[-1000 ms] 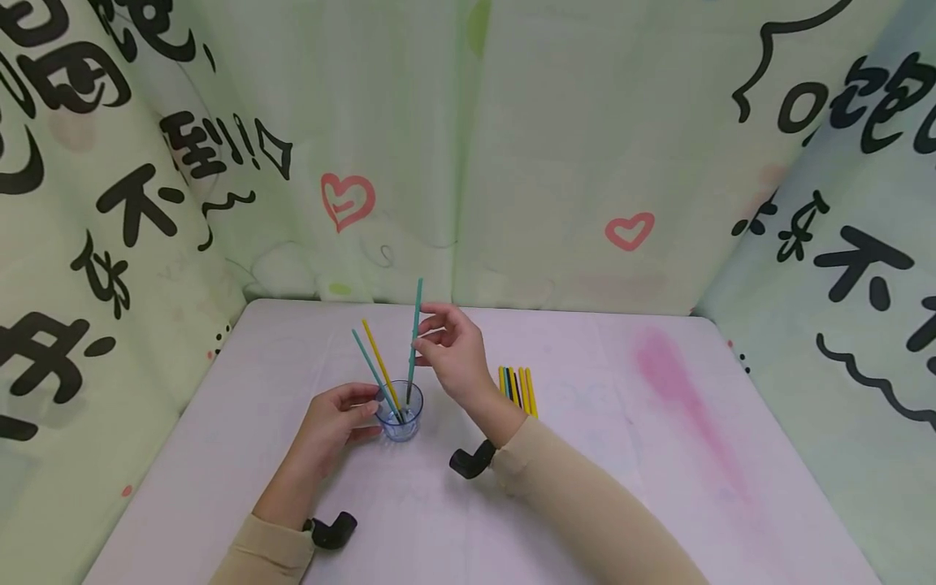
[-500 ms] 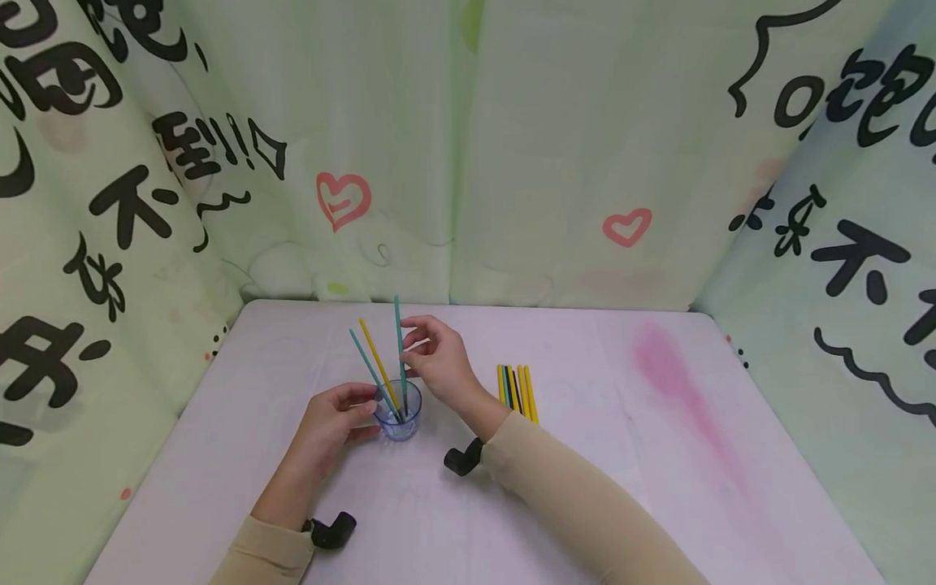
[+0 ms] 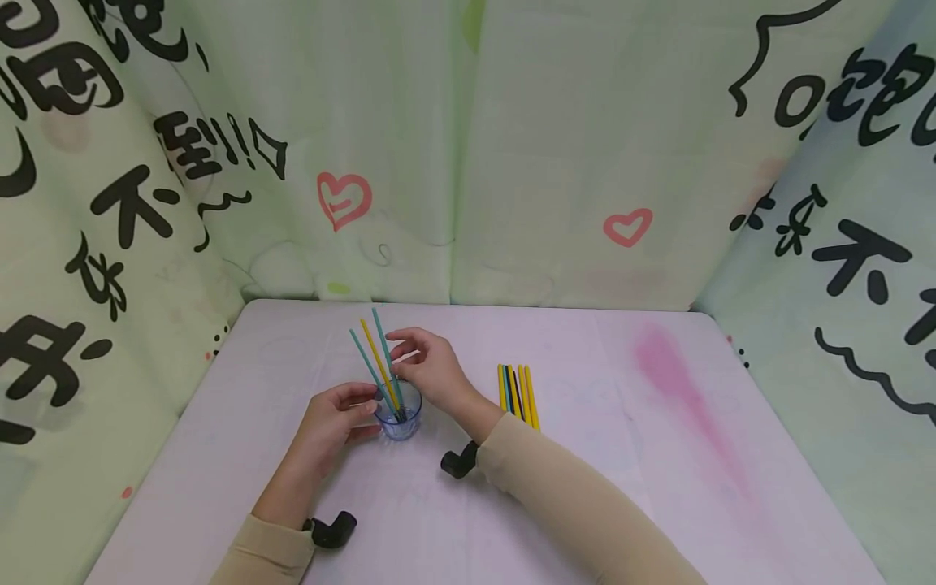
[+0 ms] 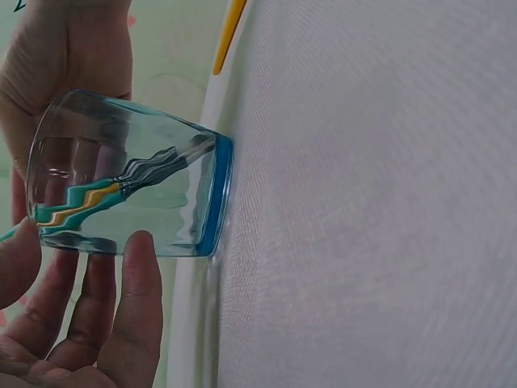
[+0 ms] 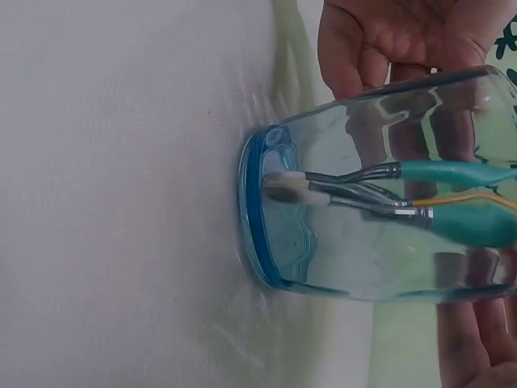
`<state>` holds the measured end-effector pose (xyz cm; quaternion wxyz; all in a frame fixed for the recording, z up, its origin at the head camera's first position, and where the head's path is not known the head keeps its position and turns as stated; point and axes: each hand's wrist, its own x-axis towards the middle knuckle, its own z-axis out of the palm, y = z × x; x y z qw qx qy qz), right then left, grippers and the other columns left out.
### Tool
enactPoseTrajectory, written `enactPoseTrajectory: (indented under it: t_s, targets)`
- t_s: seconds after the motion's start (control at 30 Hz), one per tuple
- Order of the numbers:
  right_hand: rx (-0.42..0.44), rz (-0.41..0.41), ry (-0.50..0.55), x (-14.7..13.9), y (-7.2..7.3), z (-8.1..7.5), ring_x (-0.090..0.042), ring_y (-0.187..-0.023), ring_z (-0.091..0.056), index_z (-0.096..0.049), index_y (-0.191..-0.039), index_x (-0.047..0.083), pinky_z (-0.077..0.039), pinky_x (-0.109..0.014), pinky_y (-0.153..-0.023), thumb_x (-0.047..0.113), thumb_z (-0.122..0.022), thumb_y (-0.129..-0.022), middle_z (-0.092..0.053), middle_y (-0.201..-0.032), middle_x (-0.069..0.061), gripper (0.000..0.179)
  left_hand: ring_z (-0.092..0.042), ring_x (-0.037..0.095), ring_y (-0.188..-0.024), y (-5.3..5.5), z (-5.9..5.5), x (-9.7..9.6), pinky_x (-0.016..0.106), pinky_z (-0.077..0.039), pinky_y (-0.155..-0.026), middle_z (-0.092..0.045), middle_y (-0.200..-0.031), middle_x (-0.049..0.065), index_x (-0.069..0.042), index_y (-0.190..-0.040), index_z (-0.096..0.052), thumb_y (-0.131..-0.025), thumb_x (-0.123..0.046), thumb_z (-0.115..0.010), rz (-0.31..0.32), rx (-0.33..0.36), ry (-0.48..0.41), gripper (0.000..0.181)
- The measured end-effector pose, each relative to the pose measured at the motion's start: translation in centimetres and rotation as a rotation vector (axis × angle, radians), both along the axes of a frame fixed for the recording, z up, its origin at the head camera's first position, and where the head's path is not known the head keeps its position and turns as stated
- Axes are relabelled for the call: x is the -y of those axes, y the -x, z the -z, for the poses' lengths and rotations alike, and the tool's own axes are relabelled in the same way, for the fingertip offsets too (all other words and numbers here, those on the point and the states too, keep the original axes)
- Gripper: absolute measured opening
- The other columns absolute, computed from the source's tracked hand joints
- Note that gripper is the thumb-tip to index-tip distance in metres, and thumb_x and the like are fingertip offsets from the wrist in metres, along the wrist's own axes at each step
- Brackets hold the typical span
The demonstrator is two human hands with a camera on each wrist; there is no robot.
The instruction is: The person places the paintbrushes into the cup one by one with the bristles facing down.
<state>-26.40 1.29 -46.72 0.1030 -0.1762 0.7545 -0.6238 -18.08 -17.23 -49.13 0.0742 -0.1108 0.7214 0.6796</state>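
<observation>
And the left hand (image 3: 344, 418) grips the one clear cup (image 3: 400, 429) on the table (image 3: 439, 512), three brushes (image 3: 375, 351) leaning inside, two teal and one yellow, as the right hand (image 3: 433, 370) curves at a teal handle (image 3: 380, 328), pinching or not I can't tell, left of a row of sticks (image 3: 517, 392) too close-packed to count.

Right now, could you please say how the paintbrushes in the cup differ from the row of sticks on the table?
The paintbrushes lean in the clear cup with handles up; the row of sticks lies on the table. The paintbrushes number three, mostly teal; the row holds more, mostly yellow. Both include teal and yellow.
</observation>
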Motion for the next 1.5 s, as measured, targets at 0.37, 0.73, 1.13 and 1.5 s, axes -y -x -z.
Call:
enactPoseTrajectory:
  t_s: [0.37,0.73,1.13,1.5]
  targets:
    - [0.053,-0.046,-0.006,-2.1,-0.3,0.6,-0.028,-0.114,-0.079,-0.063,-0.150,0.018,-0.068,-0.038,-0.092,0.005,-0.069,-0.101,-0.077,-0.134,-0.011,0.050,-0.071,0.020,-0.105,-0.1,0.0,0.0,0.044,-0.068,-0.093,-0.068,-0.135,0.025,0.004,-0.139,-0.065,-0.104,-0.006,-0.069,0.005,-0.006,0.010,0.037]
    - [0.101,0.033,0.068,-4.4,-1.0,0.1,-0.031,-0.114,-0.078,-0.064,-0.148,0.015,-0.069,-0.043,-0.089,0.003,-0.072,-0.099,-0.076,-0.134,-0.016,0.051,-0.071,0.022,-0.106,0.0,0.1,-0.1,0.041,-0.069,-0.090,-0.068,-0.133,0.023,0.002,-0.137,-0.067,-0.103,-0.005,-0.069,-0.007,0.015,0.024,0.034]
    - [0.125,0.092,0.042,-7.9,-1.7,-0.2,-0.031,-0.112,-0.079,-0.066,-0.146,0.018,-0.069,-0.044,-0.086,0.002,-0.073,-0.098,-0.075,-0.134,-0.016,0.052,-0.070,0.022,-0.105,0.0,-0.1,-0.1,0.043,-0.069,-0.091,-0.067,-0.132,0.023,0.005,-0.138,-0.066,-0.103,-0.001,-0.068,0.004,0.001,-0.004,0.036]
    - [0.168,0.136,-0.006,-11.4,-2.1,0.2,-0.042,-0.120,-0.074,-0.064,-0.148,0.018,-0.070,-0.045,-0.086,0.003,-0.073,-0.098,-0.070,-0.139,-0.023,0.052,-0.071,0.023,-0.105,0.1,-0.3,-0.1,0.044,-0.069,-0.090,-0.067,-0.134,0.024,0.004,-0.138,-0.066,-0.102,-0.001,-0.069,-0.004,0.006,0.005,0.036]
